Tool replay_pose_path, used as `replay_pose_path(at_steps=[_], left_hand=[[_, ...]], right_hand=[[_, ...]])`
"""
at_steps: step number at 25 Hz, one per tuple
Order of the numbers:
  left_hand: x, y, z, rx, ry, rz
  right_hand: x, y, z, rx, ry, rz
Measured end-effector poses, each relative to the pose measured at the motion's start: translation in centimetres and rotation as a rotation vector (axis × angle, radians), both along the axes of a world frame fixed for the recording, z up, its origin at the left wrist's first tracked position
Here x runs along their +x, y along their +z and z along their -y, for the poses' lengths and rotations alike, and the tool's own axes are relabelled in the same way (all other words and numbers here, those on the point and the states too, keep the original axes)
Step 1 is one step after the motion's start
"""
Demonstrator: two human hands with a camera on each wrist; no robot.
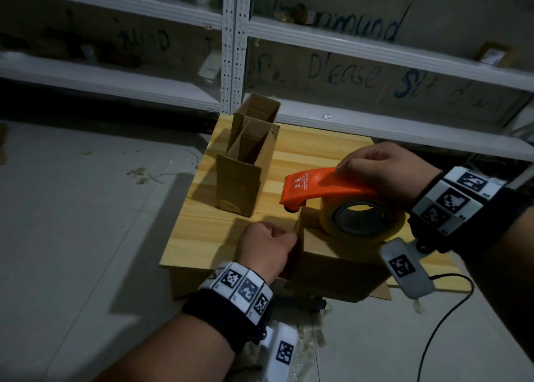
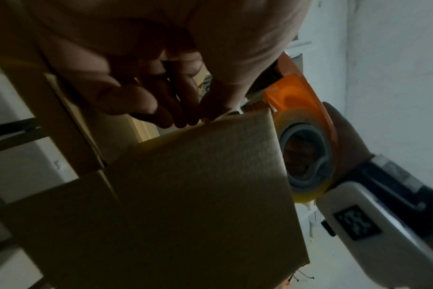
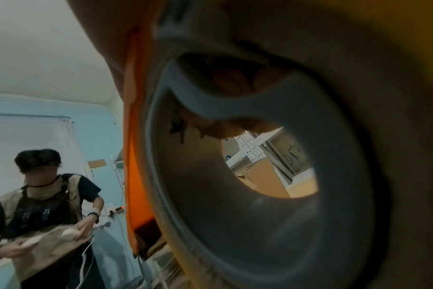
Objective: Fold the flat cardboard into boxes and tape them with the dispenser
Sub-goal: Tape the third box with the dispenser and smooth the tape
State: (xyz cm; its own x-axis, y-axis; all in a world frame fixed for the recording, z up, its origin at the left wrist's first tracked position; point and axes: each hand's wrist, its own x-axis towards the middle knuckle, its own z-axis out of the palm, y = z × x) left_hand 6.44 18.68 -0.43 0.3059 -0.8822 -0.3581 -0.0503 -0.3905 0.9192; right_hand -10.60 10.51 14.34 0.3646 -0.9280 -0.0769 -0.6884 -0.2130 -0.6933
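A brown cardboard box stands at the near edge of the wooden table. My right hand grips an orange tape dispenser from above, and its yellowish tape roll rests on the box top. The dispenser's nose points left, at the box's upper left edge. My left hand is curled against that edge. In the left wrist view its fingertips pinch the top corner of the box, beside the dispenser. The right wrist view is filled by the roll's grey core.
Two open boxes stand upright at the table's back left. White metal shelves run behind the table. A black cable lies on the floor at the right. Another person stands off to the side, handling cardboard.
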Motion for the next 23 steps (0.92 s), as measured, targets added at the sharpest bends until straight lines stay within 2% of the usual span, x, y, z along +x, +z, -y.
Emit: replay_pose_path(at_steps=[3, 6, 8, 10, 13, 15, 20, 23], left_hand=[[-0.7, 0.0, -0.1, -0.026, 0.078, 0.012], [-0.5, -0.2, -0.5, -0.182, 0.074, 0.146], [-0.7, -0.5, -1.0, -0.351, -0.004, 0.061], [-1.1, -1.4, -1.7, -0.459, -0.156, 0.006], [-0.9, -2.4, -1.3, -0.469, -0.378, 0.273], [-1.0, -2.4, -0.6, -0.474, -0.356, 0.392], [-0.5, -1.8, -0.1, -0.542, -0.309, 0.354], [1.3, -0.8, 0.2, -0.76, -0.265, 0.32]], right_hand=[[0.0, 0.0, 0.0, 0.009, -0.006, 0.007], [-0.4, -0.1, 0.1, -0.004, -0.008, 0.029], [-0.9, -0.2, 0.2, -0.006, -0.022, 0.056], [-1.3, -0.3, 0.1, 0.01, -0.039, 0.089], [-1.7, -0.4, 0.2, 0.016, -0.028, 0.103], [-1.9, -0.6, 0.4, 0.01, -0.019, 0.101], [-2.8, 0.2, 0.7, 0.009, 0.005, 0.072], [-4.5, 1.8, 0.6, 0.028, 0.01, -0.011]])
